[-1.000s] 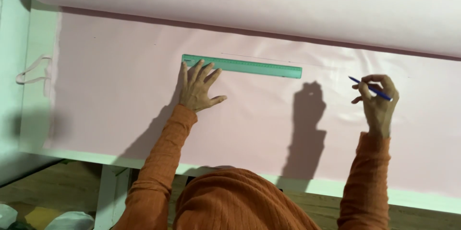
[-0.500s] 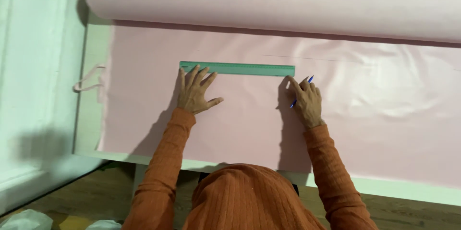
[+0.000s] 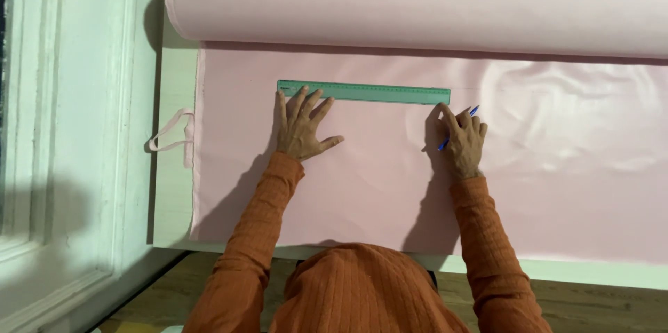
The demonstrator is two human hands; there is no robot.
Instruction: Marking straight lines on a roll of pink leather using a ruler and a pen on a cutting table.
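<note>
One green ruler [image 3: 363, 92] lies under the spread left hand [image 3: 300, 128]; right hand [image 3: 463, 141] grips one blue pen [image 3: 458, 128].

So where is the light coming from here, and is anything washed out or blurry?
Head view: dark shadows fall down and to the left of the left hand and the right hand, so the light sits up and to the right; a pale sheen glares on the wrinkled pink fabric sheet; the long green plastic ruler looks sharp.
</note>
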